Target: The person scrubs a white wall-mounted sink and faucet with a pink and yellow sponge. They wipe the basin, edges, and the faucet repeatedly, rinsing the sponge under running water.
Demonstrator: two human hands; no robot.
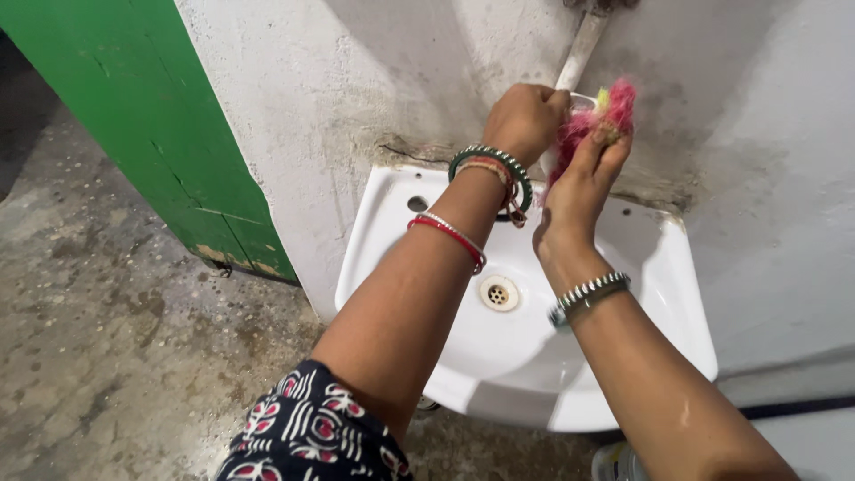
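Patterned sleeve (312, 436) low | left hand (525, 120) fisted, perhaps gripping something white | right hand (583, 183) pinching frayed pink scrubber (614, 107)

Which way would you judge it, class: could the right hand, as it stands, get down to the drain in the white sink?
Probably yes. The right hand holds a pink scrubber above the sink, and the drain lies uncovered below, nothing between them.

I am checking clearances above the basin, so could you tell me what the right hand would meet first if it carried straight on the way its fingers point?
The right hand points up and away, pressing a pink scrubber. Past it, it would probably meet the grey wall above the sink, though depth is unclear.
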